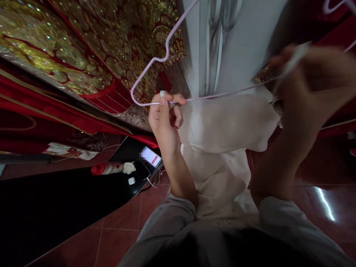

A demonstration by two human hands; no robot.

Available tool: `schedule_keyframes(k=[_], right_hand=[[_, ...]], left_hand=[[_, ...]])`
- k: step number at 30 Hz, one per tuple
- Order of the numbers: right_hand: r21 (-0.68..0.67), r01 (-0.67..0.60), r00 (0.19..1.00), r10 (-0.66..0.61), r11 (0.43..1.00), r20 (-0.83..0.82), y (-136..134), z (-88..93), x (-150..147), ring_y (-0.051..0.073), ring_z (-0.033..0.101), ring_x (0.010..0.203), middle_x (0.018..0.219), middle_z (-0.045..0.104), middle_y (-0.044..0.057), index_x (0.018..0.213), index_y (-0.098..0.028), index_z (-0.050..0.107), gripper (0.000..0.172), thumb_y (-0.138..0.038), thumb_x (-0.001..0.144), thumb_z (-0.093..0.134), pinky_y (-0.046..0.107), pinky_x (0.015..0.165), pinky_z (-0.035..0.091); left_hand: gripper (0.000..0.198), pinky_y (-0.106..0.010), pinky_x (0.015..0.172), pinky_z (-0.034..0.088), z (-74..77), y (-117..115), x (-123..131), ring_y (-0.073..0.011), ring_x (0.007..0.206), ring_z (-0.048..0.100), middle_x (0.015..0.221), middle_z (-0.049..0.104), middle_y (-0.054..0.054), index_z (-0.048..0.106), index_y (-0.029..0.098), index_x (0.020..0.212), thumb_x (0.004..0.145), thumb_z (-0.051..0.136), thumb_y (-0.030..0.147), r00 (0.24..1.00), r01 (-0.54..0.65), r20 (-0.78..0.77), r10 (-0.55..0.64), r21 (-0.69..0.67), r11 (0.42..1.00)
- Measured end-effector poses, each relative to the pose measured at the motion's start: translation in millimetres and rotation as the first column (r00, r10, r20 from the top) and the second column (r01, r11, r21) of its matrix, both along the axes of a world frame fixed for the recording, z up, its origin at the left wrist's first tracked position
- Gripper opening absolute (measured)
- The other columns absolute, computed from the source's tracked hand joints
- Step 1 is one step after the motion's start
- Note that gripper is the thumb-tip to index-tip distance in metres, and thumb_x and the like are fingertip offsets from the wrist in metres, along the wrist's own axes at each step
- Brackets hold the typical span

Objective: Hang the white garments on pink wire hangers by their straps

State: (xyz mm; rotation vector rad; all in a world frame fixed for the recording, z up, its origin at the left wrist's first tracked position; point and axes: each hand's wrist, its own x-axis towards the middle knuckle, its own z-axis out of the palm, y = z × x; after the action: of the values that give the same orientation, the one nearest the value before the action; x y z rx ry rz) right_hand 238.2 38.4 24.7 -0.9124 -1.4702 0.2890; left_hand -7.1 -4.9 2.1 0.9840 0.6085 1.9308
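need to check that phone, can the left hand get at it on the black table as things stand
Likely yes, but not freely: the left hand is shut on the hanger, so it must let go first. The phone lies uncovered on the black table just below that wrist, nothing between.

Thin wire hanger (167, 48), smooth pale-pink coating, slight sheen, cream garment (222, 126) of soft matt cloth, red hanging fabric (83, 48) densely worked with glittering gold sequins and beads, reddish floor tiles (125, 218) glossy, black tabletop (55, 200) smooth, grey sleeves (172, 218) matt cloth.
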Motion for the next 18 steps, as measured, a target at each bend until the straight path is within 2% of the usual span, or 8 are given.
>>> schedule_keyframes(k=[3,5,7,9,11,13,15,18], right_hand=[[-0.097,-0.002,0.989,0.016,0.995,0.148,-18.2,0.3,-22.2,0.004,0.047,0.056,0.087,0.079,0.000,0.094,-0.023,0.083,0.012,-0.019,0.083,0.078,0.025,0.054,0.034],[-0.098,0.056,0.990,-0.042,0.994,0.135,-22.8,0.4,-26.4,0.003,0.035,0.051,0.082,0.078,-0.001,0.090,-0.023,0.083,0.012,-0.017,0.080,0.078,0.026,0.051,0.028],[-0.074,0.086,0.994,-0.081,0.994,0.069,-23.4,-0.9,-25.0,0.005,0.044,0.053,0.084,0.078,-0.001,0.090,-0.024,0.083,0.013,-0.021,0.078,0.079,0.026,0.051,0.029],[-0.058,0.067,0.998,-0.066,0.996,0.017,-22.8,-3.4,-22.3,0.009,0.057,0.059,0.086,0.079,0.000,0.093,-0.026,0.082,0.015,-0.024,0.079,0.078,0.027,0.051,0.031],[-0.057,0.035,0.999,-0.036,0.998,-0.013,-22.6,-5.7,-20.9,0.011,0.065,0.063,0.084,0.078,0.000,0.096,-0.025,0.082,0.017,-0.024,0.079,0.078,0.027,0.052,0.036],[-0.070,0.025,0.999,-0.027,0.997,-0.031,-23.2,-6.5,-21.4,0.012,0.068,0.065,0.080,0.077,0.001,0.096,-0.023,0.082,0.019,-0.021,0.078,0.078,0.027,0.055,0.042],[-0.080,0.016,0.998,-0.020,0.997,-0.055,-24.2,-5.3,-22.6,0.012,0.069,0.065,0.080,0.077,0.001,0.095,-0.022,0.082,0.020,-0.018,0.076,0.078,0.027,0.058,0.044],[-0.081,0.017,0.999,-0.021,0.997,-0.043,-25.3,-2.2,-23.9,0.009,0.064,0.060,0.082,0.078,0.001,0.094,-0.022,0.082,0.020,-0.017,0.076,0.076,0.026,0.053,0.037]], left_hand=[[0.027,-0.024,0.041,0.022,0.7,-2.4,1.9,-0.0082,0.044,0.027,0.082,0.072,-0.004,0.067,0.019,0.086,0.109,0.054,0.026,0.998,-0.057,-0.022,0.057,-0.025,0.998],[0.020,-0.025,0.040,0.021,1.2,-4.2,1.2,-0.0084,0.044,0.029,0.088,0.076,-0.005,0.070,0.020,0.090,0.105,0.057,0.021,0.989,-0.145,-0.023,0.144,-0.041,0.989],[0.020,-0.025,0.040,0.020,0.3,-5.0,-3.4,-0.0082,0.046,0.033,0.097,0.079,-0.007,0.076,0.019,0.097,0.099,0.057,0.013,0.967,-0.254,0.003,0.255,-0.044,0.966],[0.033,-0.023,0.039,0.021,-3.2,-4.1,-12.8,-0.0078,0.051,0.039,0.104,0.079,-0.007,0.080,0.017,0.100,0.094,0.051,0.002,0.920,-0.392,0.013,0.392,-0.036,0.919],[0.045,-0.020,0.042,0.027,-8.9,-1.3,-26.2,-0.0071,0.057,0.045,0.104,0.080,-0.002,0.083,0.019,0.097,0.092,0.047,-0.007,0.831,-0.556,-0.013,0.556,0.009,0.831],[0.044,-0.018,0.053,0.042,-13.3,2.4,-40.4,-0.0076,0.068,0.055,0.101,0.080,0.003,0.084,0.023,0.093,0.097,0.053,-0.008,0.737,-0.670,-0.037,0.675,0.093,0.737],[0.030,-0.021,0.074,0.055,-11.4,5.3,-51.8,-0.0110,0.086,0.065,0.104,0.079,0.005,0.084,0.025,0.098,0.099,0.066,0.001,0.731,-0.660,-0.056,0.680,0.195,0.725],[0.029,-0.030,0.101,0.056,8.3,7.0,-59.1,-0.0168,0.112,0.068,0.120,0.076,0.001,0.080,0.020,0.114,0.092,0.079,0.002,0.835,-0.467,-0.177,0.521,0.275,0.841]])
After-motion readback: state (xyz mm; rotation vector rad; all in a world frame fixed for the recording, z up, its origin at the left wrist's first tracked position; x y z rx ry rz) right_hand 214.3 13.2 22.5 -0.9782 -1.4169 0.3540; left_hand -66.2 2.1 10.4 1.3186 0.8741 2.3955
